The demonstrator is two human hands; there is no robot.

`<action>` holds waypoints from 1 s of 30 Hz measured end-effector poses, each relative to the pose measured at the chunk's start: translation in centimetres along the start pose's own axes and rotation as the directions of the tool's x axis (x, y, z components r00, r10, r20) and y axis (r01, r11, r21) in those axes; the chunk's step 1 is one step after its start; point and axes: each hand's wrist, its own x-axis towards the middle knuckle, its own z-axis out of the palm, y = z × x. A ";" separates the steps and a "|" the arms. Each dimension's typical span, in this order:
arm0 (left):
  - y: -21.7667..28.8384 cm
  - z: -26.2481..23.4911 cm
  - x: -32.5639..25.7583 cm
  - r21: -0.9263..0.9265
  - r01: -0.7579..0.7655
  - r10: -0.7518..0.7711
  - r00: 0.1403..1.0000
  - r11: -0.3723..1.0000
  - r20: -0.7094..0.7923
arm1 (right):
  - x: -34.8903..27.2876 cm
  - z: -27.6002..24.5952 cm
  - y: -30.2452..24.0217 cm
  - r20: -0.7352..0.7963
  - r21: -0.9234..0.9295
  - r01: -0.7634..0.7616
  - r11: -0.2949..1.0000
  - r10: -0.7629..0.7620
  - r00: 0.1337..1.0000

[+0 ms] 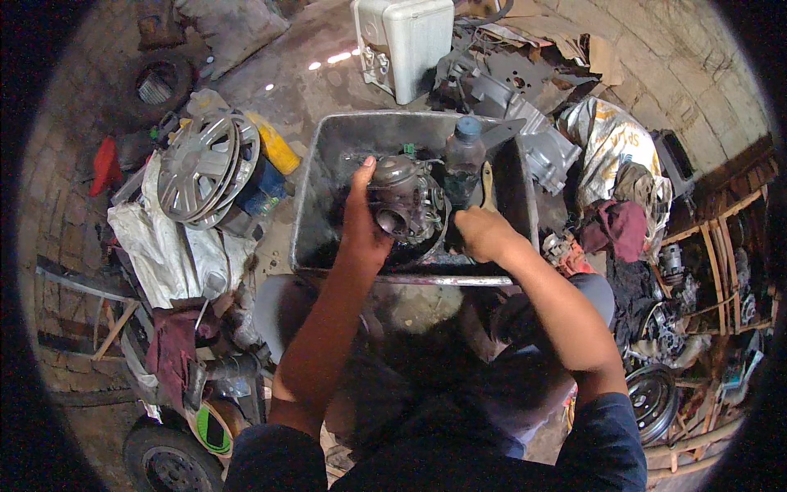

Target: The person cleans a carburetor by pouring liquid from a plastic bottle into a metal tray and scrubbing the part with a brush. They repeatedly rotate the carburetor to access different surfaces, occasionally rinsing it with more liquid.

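A grimy metal carburetor with a round flared opening is held over a dark rectangular tub. My left hand grips its left side, thumb pointing up along it. Close to its right side is my right hand, closed round a paintbrush. The brush's pale handle sticks up past my fist; its bristles are hidden. Beyond my right hand a clear plastic bottle with a blue cap stands inside the tub, dark in its lower part. The tub's inside is wet and blackened.
A white cooler box stands beyond the tub. Wheel covers, a yellow container and a white sack lie left. Right are a metal housing, a printed sack, a maroon cloth and a wheel rim.
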 end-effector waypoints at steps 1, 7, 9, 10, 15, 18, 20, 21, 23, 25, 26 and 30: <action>0.0 0.3 -0.1 0.003 0.006 -0.006 1.000 1.000 -0.019 | 0.1 -0.1 -0.3 0.044 -0.026 0.005 1.000 -0.003 0.999; -0.2 0.1 0.2 -0.012 0.036 -0.036 0.999 0.999 0.005 | 0.5 1.5 -0.1 -0.050 -0.169 0.046 0.984 -0.056 0.997; -0.2 0.0 0.2 -0.033 0.070 -0.069 0.997 0.997 0.021 | 0.6 1.6 -0.1 -0.053 -0.189 0.050 0.981 -0.061 0.997; -0.1 0.1 0.2 -0.025 0.069 -0.069 0.997 0.997 0.019 | 0.6 1.8 0.0 -0.061 -0.188 0.050 0.981 -0.062 0.996; 0.1 0.6 -0.4 0.031 0.055 -0.055 0.998 0.998 0.015 | 0.5 2.2 0.3 -0.107 -0.216 0.070 0.974 -0.095 0.990; 0.5 2.6 -2.6 0.119 -0.085 0.082 0.996 0.989 0.029 | -0.1 1.0 0.4 -0.131 -0.132 0.025 0.991 -0.043 0.990; 0.4 1.6 -1.3 -0.028 -0.023 0.024 0.999 0.999 0.048 | -0.6 0.1 0.7 -0.171 -0.058 0.019 0.998 -0.029 0.985; 0.4 1.7 -0.8 -0.146 0.053 -0.043 0.997 0.988 0.071 | -0.9 -0.1 1.0 -0.214 -0.007 0.033 0.999 -0.034 0.976; 0.3 1.6 -1.3 -0.117 0.039 -0.030 0.996 0.992 0.079 | -1.6 -0.6 1.7 -0.298 0.093 0.068 0.993 -0.038 0.954; 0.4 2.0 -1.8 -0.096 0.012 -0.002 0.995 0.995 0.101 | -3.2 -2.1 2.2 -0.365 0.156 0.107 0.982 -0.043 0.930; 0.3 2.0 -1.8 -0.088 -0.005 0.015 0.993 0.996 0.120 | -4.0 -2.8 2.5 -0.396 0.184 0.128 0.974 -0.046 0.917; -0.2 2.4 -1.4 -0.076 -0.058 0.061 0.998 0.995 0.034 | -6.1 -3.3 3.3 -0.642 0.305 0.266 0.915 -0.009 0.766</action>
